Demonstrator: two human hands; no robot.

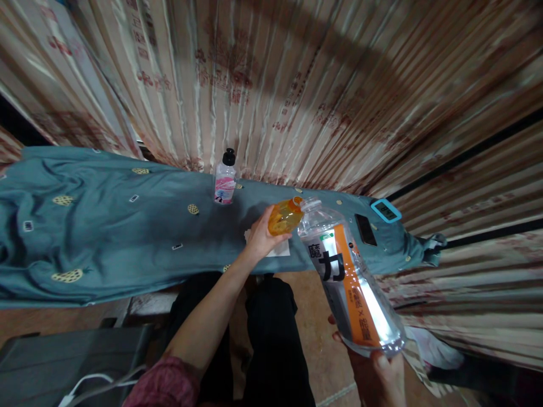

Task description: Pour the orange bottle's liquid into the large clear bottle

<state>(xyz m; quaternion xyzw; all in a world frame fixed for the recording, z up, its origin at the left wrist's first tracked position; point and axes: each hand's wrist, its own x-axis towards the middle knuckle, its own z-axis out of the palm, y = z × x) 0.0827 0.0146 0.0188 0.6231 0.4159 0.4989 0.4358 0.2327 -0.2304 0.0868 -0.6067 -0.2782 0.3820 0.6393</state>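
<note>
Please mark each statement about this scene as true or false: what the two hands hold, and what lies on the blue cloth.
1. The left hand holds a small orange bottle. True.
2. The right hand holds the large clear bottle upright. False: it is tilted, its mouth towards the orange bottle.
3. A bottle with a black cap stands on the blue cloth. True.
4. That capped bottle lies on its side. False: it stands upright.
5. A dark phone lies on the cloth. True.
</note>
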